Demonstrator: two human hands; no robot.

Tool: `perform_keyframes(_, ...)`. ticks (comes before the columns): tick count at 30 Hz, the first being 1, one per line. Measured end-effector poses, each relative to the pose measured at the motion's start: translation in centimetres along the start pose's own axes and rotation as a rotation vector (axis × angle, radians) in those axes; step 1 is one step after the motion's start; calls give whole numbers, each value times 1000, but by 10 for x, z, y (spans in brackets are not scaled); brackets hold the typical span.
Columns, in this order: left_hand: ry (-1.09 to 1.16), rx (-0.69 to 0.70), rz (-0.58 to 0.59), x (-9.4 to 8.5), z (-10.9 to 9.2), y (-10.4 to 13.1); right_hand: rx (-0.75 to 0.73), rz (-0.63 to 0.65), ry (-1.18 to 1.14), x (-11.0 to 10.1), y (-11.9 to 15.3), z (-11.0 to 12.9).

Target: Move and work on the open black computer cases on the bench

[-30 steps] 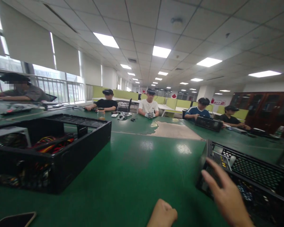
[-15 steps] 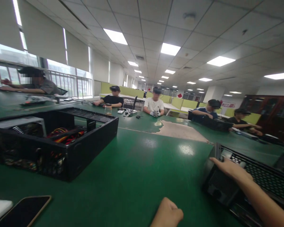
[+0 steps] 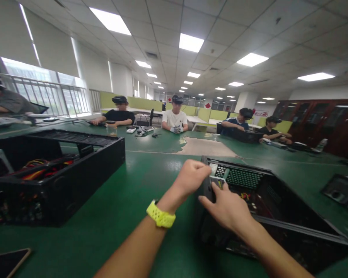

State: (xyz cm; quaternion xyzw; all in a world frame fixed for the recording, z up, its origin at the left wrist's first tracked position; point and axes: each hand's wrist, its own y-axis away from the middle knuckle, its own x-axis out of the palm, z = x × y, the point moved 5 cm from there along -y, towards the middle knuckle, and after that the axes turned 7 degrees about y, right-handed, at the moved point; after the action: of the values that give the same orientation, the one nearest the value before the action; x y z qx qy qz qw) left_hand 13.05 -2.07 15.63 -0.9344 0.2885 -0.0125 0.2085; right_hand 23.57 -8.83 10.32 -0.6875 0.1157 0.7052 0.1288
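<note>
To the right of centre lies an open black computer case (image 3: 304, 231), its perforated panel and some coloured cables showing inside. My right hand (image 3: 232, 204) grips its near left corner, thumb on the outer side and fingers over the edge. Those fingers touch a small silver part with a label (image 3: 218, 181) just inside. At the case's upper left corner is my left hand (image 3: 191, 175), with a yellow watch (image 3: 161, 214) on the wrist. Its fingers are curled closed against the edge, and what they hold, if anything, is hidden.
Another open computer case (image 3: 84, 177) with red and yellow cables stands at left. A phone (image 3: 10, 262) lies at the lower left. A dark box-shaped part (image 3: 338, 191) is at far right. Several people sit around the green table (image 3: 127, 247), which has a torn patch (image 3: 207, 147).
My left hand has risen from the bottom edge to the case's corner. The view has turned right, and the right-hand case appears nearer the middle. My right hand stays on it.
</note>
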Motion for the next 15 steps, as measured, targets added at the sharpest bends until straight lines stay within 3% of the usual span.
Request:
perform_keyframes(3, -351, 195, 128, 23, -38, -51, -382, -5, -248, -14, 25, 48)
perform_keyframes(6, -792, 213, 207, 38, -28, -81, -700, 110, -293, -30, 10, 63)
perform_keyframes(10, -1116, 92, 215, 28, 14, -80, -644, 349, 42, -15, -63, 41)
perform_keyframes(12, -1177, 31, 242, 21, 34, -69, -610, 455, 108, 10, -90, 32)
perform_keyframes(15, -1261, -60, 355, 22, 63, -56, -579, 585, 155, 54, -102, 30)
